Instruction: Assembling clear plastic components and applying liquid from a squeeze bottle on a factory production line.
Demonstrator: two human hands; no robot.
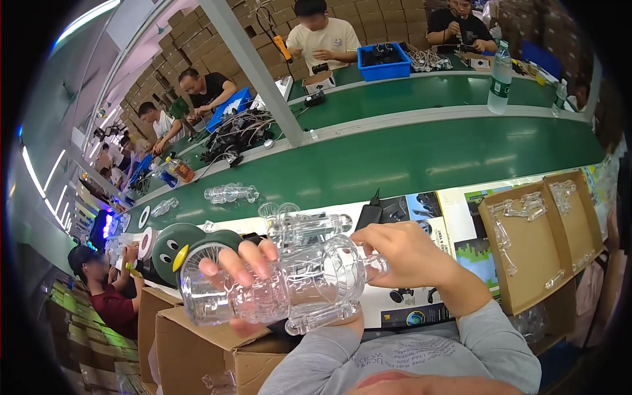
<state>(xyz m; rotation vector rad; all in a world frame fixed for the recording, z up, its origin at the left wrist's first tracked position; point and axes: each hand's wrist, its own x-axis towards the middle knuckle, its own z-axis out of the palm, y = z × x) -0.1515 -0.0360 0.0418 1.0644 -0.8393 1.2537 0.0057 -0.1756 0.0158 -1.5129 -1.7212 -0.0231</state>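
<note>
I hold a large, clear plastic assembly with a cylindrical body and tube-like side parts, lying sideways in front of my chest. Round its left portion wrap the fingers of my left hand, partly seen through the plastic. At its right end, my right hand grips a small clear plastic part; the exact contact is partly hidden by the fingers. Close to my left hand is a dark green fan with a cartoon bird face. Behind the assembly lies a black object on the printed sheets.
On the green bench lie clear plastic pieces. A cardboard tray with small clear parts stands at right. An open cardboard box is at lower left. Across a metal post, co-workers sit near blue bins and a water bottle.
</note>
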